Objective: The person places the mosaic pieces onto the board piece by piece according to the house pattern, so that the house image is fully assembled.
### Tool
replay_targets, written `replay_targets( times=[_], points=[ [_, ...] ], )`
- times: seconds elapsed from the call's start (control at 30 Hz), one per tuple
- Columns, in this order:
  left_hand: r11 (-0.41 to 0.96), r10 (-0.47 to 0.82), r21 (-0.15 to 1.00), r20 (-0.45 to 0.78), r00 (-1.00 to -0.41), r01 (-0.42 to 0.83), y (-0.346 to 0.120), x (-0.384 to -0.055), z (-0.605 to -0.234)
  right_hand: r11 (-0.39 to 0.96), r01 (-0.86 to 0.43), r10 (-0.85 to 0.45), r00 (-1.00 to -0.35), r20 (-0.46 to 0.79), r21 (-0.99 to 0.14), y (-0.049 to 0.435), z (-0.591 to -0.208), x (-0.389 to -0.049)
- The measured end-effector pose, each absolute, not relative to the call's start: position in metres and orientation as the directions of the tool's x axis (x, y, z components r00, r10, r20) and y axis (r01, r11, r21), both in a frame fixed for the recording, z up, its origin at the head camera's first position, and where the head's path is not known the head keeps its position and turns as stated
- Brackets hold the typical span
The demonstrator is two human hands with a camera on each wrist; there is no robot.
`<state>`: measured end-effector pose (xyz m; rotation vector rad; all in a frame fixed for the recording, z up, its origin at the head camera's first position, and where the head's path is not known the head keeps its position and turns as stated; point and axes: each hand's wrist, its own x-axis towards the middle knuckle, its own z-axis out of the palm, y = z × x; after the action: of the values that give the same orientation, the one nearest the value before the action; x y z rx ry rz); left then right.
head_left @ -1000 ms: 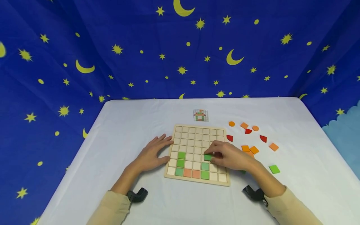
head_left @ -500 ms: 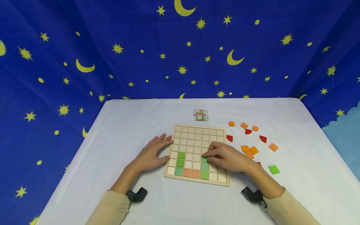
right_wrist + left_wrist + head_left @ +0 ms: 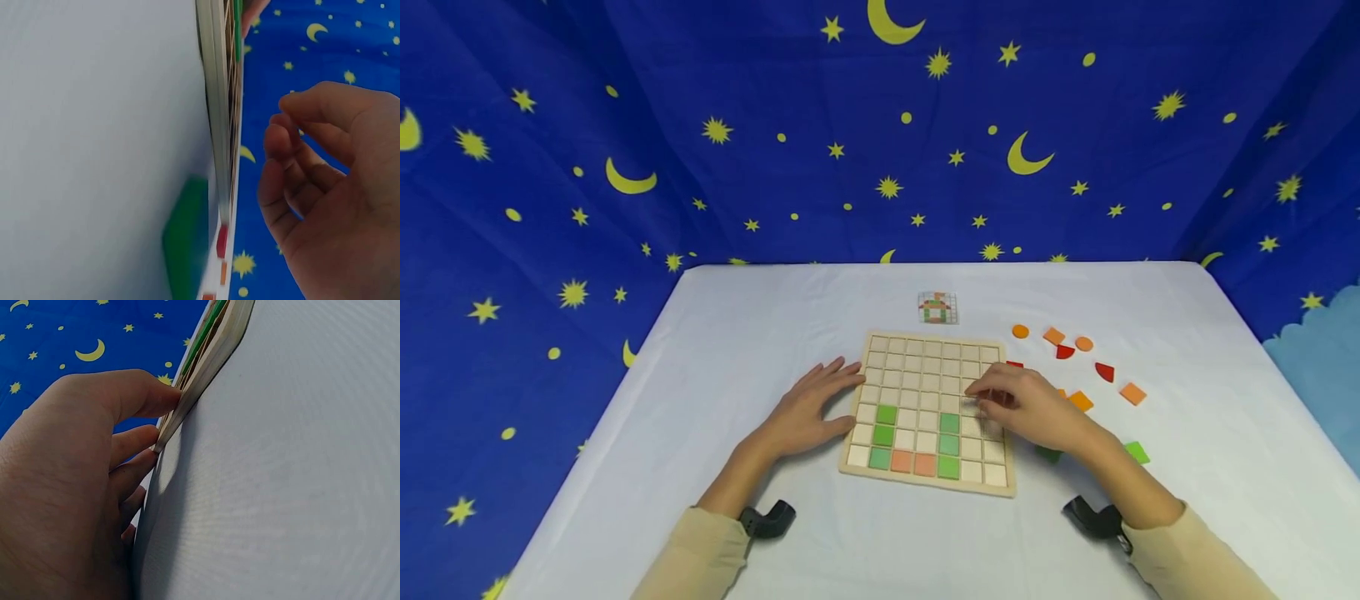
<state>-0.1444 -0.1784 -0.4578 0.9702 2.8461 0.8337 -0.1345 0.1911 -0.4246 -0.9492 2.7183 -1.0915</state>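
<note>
We rest the left hand (image 3: 805, 417), fingers extended, against the board (image 3: 911, 380); above its right side, we suspend the right hand (image 3: 1036, 408), loosely curved, unloaded.

On the white-draped bench (image 3: 760, 333) lie a wooden grid board (image 3: 910, 382), a picture card (image 3: 937, 308) just beyond it and, to the right, scattered orange discs (image 3: 1020, 332), orange squares (image 3: 1132, 393), red quarter-circles (image 3: 1105, 372) and green tiles (image 3: 1138, 452).

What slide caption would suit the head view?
Left hand touching a gridded board, right hand hovering over it, loose coloured tiles beside the board.
</note>
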Motion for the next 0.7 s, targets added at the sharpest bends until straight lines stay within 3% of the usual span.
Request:
replay_targets(
  times=[0.7],
  points=[
    [0.688, 0.557, 0.486, 0.122, -0.821, 0.539, -0.179, -0.144, -0.458, 0.787, -0.347, -0.345, -0.933, 0.104, -0.509, 0.244, -0.429, -0.134]
  ],
)
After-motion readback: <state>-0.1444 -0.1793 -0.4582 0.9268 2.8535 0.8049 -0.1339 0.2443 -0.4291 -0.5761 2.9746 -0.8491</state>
